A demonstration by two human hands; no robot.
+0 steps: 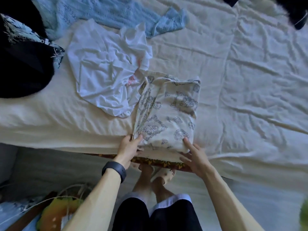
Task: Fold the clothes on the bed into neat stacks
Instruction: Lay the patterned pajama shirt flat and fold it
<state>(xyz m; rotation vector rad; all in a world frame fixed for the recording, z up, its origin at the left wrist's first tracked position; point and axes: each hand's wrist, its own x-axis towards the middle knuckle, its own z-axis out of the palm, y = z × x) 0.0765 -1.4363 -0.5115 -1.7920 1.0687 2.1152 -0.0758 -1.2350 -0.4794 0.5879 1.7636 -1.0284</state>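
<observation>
A cream garment with grey-blue cartoon prints (168, 112) lies folded into a long rectangle at the near edge of the bed (250, 80). My left hand (129, 150) pinches its near left corner, thumb on top. My right hand (194, 155) has straight fingers, its fingertips touching the garment's near right corner. A crumpled white shirt (103, 72) lies unfolded just left of the printed garment, partly tucked under it. Behind it a light blue knitted piece (106, 14) is spread across the far side.
A pile of black and patterned clothes (23, 55) sits at the bed's left. Another dark item (296, 12) lies at the far right corner. The right half of the sheet holds no clothes. My feet in sandals (160, 174) stand against the bed edge.
</observation>
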